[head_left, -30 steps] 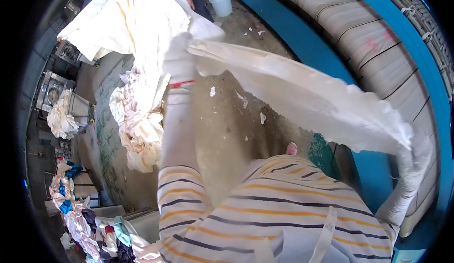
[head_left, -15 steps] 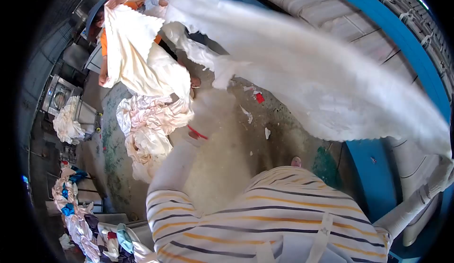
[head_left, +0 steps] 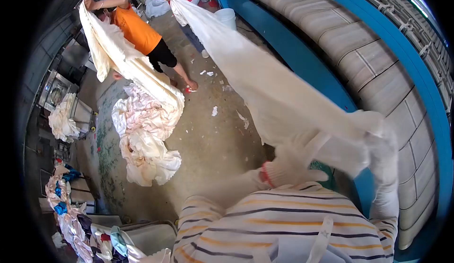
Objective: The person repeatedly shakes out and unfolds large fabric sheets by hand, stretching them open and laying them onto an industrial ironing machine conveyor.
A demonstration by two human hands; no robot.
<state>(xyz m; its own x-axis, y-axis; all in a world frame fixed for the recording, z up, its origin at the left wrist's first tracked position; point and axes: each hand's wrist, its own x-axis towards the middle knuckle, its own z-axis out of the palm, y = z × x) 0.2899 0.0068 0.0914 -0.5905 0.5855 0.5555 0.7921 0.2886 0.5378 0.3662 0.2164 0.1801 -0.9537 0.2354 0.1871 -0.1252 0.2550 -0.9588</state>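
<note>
A long white cloth (head_left: 265,78) stretches taut from a co-worker in a red shirt to my side. My right hand (head_left: 373,126), in a white glove, is closed on its near end, with a short flap hanging below. Lower and to the left, my left hand (head_left: 298,156) wears a white glove with a red cuff. Its fingers look spread, slightly smeared by motion, and overlap the cloth's lower edge.
A long padded roller machine (head_left: 350,36) with a blue frame runs along the right. A co-worker in orange (head_left: 139,31) holds up a cream cloth (head_left: 123,59) over a heap of linen (head_left: 146,135) on the floor. Behind the red-shirted person's cloth stands a white bucket (head_left: 227,18).
My right hand has come in from the far right with the cloth, which is now straighter and lower. My left hand has moved right to the cloth's edge. The orange-shirted co-worker has lifted the cream cloth.
</note>
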